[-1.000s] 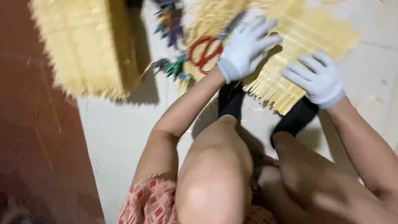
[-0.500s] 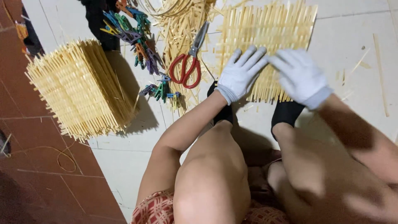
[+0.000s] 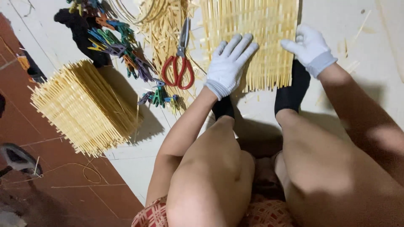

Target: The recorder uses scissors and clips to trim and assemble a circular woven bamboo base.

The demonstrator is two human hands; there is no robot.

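Observation:
A woven mat of thin bamboo strips (image 3: 261, 38) lies flat on the pale floor in front of me. My left hand (image 3: 229, 63), in a white glove, rests flat on the mat's lower left part with fingers spread. My right hand (image 3: 309, 46), also gloved, presses on the mat's right edge with the fingers bent. Neither hand grips anything. My black-socked feet (image 3: 290, 90) hold down the mat's near edge. Red-handled scissors (image 3: 180, 63) lie just left of my left hand.
A stack of finished woven mats (image 3: 84, 107) sits at the left. Several coloured clothes pegs (image 3: 122, 50) and loose bamboo strips (image 3: 164, 25) lie beyond the scissors. A black cloth (image 3: 80, 27) is at the far left. Red tiles (image 3: 63, 189) border the floor.
The camera view has shifted, so the mat now appears squarer and closer. Both hands stay flat on the mat; the right hand has slid to its right edge.

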